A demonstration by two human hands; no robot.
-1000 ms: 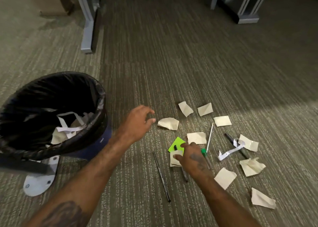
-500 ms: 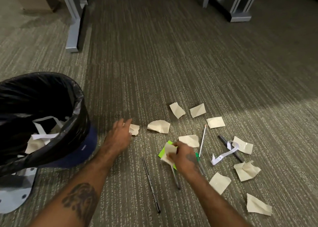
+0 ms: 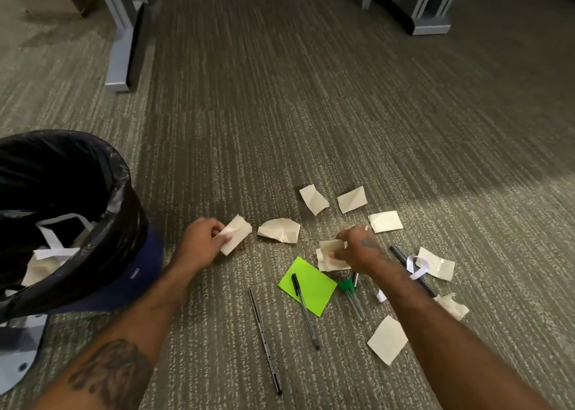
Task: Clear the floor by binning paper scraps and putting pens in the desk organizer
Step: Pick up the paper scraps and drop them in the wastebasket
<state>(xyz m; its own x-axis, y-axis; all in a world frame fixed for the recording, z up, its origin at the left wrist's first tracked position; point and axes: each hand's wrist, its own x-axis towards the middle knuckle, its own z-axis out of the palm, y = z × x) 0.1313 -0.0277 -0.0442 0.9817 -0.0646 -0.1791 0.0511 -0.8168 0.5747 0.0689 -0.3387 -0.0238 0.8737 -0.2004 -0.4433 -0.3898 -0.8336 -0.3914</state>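
Observation:
My left hand grips a cream paper scrap just above the carpet, right of the black-lined bin. My right hand pinches two cream scraps at the middle of the litter. A bright green note lies below them with a black pen across it. Another black pen lies to its left, a green-capped pen to its right, and a dark marker sits partly under my right forearm. Several more cream scraps lie around, such as one between my hands.
The bin holds paper strips and scraps. A grey desk leg stands at the far left and a grey furniture base at the far right. A white strip curls over the marker. Bare carpet stretches beyond the litter.
My left hand has picked up the scrap it was reaching for. My right hand lifted its scrap off the green note and moved up-right onto a second scrap, leaving the note and pen uncovered.

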